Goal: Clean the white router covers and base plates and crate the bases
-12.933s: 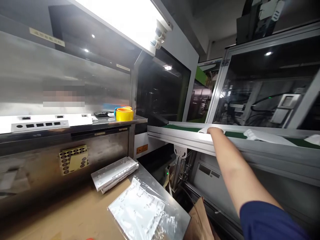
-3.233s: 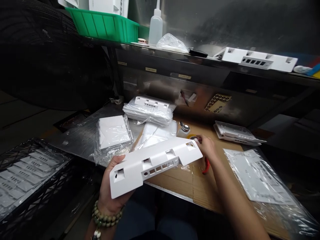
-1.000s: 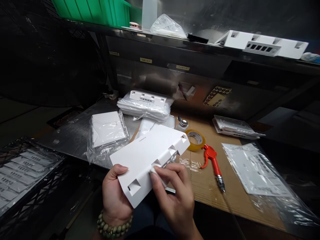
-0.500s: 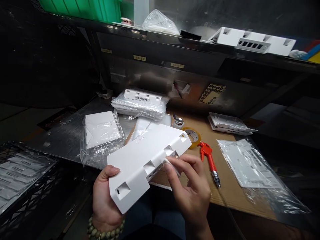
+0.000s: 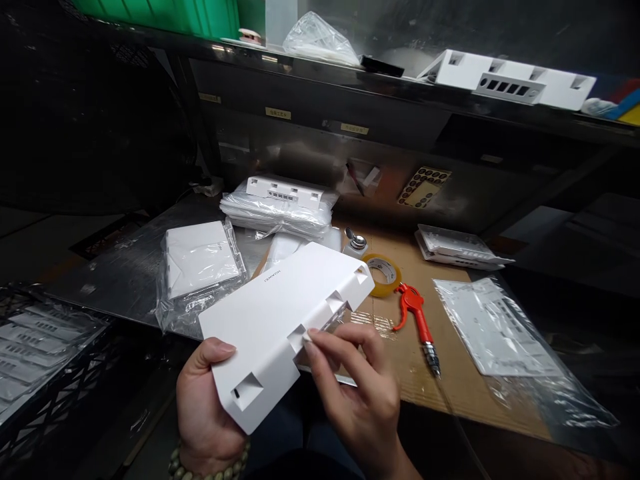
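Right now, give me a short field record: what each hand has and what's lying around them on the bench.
Left hand: grip closed on the lower corner of a white rectangular plastic panel, held tilted above the bench edge.
Right hand: fingertips on the panel's notched edge; pinch not clear.
Beyond panel: yellow tape roll, red-handled air blow gun, both on brown cardboard sheet.
Left: white parts in clear bags.
Right: flat clear-bagged white part.

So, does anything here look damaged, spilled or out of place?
Nothing looks damaged or spilled. The white cover, held by the left hand and touched by the right hand at its notched edge, looks whole. Only the clear bag on the right seems to overhang the cardboard.
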Available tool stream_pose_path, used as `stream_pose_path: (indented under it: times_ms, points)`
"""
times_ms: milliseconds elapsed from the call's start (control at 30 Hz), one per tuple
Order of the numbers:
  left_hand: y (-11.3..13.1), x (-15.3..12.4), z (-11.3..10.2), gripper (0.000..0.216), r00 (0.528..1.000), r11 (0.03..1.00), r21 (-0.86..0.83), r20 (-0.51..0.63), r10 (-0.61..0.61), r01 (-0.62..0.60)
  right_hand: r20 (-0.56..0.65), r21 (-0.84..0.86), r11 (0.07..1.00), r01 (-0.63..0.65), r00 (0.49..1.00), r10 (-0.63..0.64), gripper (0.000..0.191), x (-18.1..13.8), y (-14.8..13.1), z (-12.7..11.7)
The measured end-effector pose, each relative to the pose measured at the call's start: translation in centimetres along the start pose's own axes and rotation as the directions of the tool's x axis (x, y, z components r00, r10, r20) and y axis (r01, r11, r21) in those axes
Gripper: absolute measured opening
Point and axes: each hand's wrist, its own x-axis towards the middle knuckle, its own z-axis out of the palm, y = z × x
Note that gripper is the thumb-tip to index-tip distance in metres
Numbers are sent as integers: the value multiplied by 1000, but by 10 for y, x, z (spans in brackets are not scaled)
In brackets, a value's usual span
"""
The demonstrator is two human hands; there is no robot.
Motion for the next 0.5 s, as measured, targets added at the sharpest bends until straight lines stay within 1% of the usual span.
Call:
stream_pose_path:
  times_ms: [67, 167, 200, 300, 367, 433, 467, 500]
  points:
    - [0, -3, 5, 93, 999, 999, 38, -37, 20, -19, -10, -3, 1000, -14, 1000, 14, 31, 0, 0, 0]
    - [-1, -6, 9, 90, 997, 996, 84, -72, 0, 6, -76, -41, 998, -39, 996, 36, 30, 1, 1, -1]
    - [-1, -6, 9, 90, 997, 997, 81, -78, 3, 4, -71, -43, 998, -34, 997, 31, 30, 1, 0, -1]
    - [-1, -6, 8, 87, 994, 997, 71, -104, 36, -28, -3, -11, 1000, -2, 1000, 2, 30, 1, 0, -1]
    - [-1, -6, 8, 85, 991, 996, 79, -122, 45, -35, -15, -9, 1000, -14, 1000, 14, 29, 1, 0, 0]
    - [-1, -7, 10, 86, 993, 996, 83, -111, 28, -18, -57, -34, 999, -37, 998, 35, 29, 1, 0, 2]
    - [-1, -7, 10, 87, 995, 997, 82, -99, 18, -10, -58, -38, 998, -44, 997, 42, 30, 1, -1, 2]
    - [0, -7, 11, 87, 996, 997, 80, -88, 6, 1, -34, -22, 999, -48, 998, 48, 30, 1, -3, 1]
